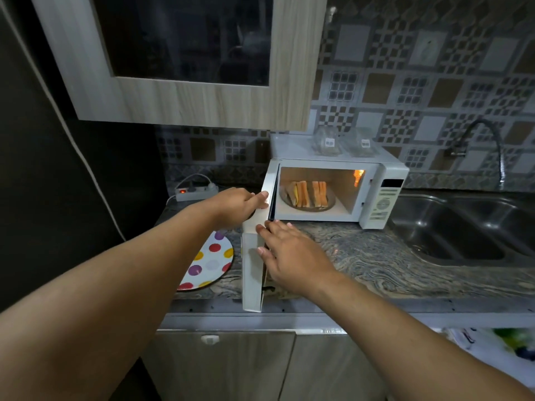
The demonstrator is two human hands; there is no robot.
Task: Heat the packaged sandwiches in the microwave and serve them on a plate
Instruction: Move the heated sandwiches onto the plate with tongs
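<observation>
The granite counter (376,256) spreads under and to the right of both hands, and the steel sink (463,235) lies well off to the right of the right hand. Above the hands hangs a wall cabinet (188,96) with a dark glass pane.

The white microwave (385,195) stands just beyond the hands, its cavity lit and its door (252,270) swung fully open toward the person, edge-on between the two hands. The left hand (236,206) holds the door's top edge from the left, thumb on the near face and fingers curled over the rim. The right hand (292,256) lies against the door's inner side, fingers straight and close together, fingertips (262,228) touching the edge.

Inside the cavity, beyond the right hand, the sandwiches (311,193) stand upright on the turntable dish (330,205), out of their wrappers. Two clear empty packages (344,143) sit on top of the microwave.

Below the left forearm, left of the door, a polka-dot plate (211,261) rests on the counter, partly hidden by the arm. Further left of the left hand, a power strip (194,192) with a glowing red switch lies near the wall.
</observation>
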